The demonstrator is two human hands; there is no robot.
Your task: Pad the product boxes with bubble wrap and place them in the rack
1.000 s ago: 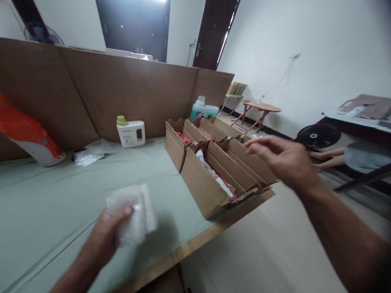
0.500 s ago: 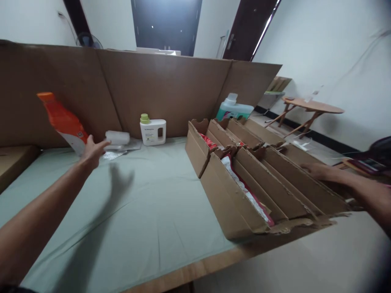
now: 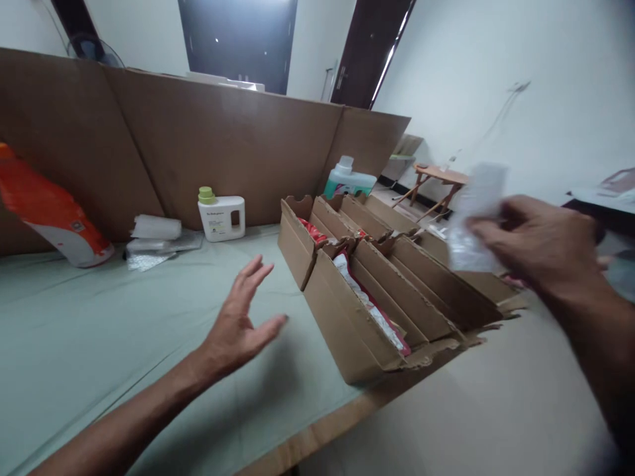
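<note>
- Labels: white jug [image 3: 221, 217] w/ green cap by the cardboard wall, print too small to read; orange bottle [image 3: 49, 210] logo unreadable.
- R hand [image 3: 538, 246]: grip closed on white bubble-wrap packet [image 3: 475, 218], held above cardboard boxes [image 3: 377, 291] at bench [image 3: 99, 330] edge. 0.5 s ago it was low beside the boxes.
- L hand [image 3: 238, 324]: grip open, empty, over bench; pulled back from far wrap pile [image 3: 153, 235].

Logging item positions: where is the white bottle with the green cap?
The white bottle stands upright at the table's far side against the cardboard wall, between the plastic wraps and the cardboard boxes.
</note>
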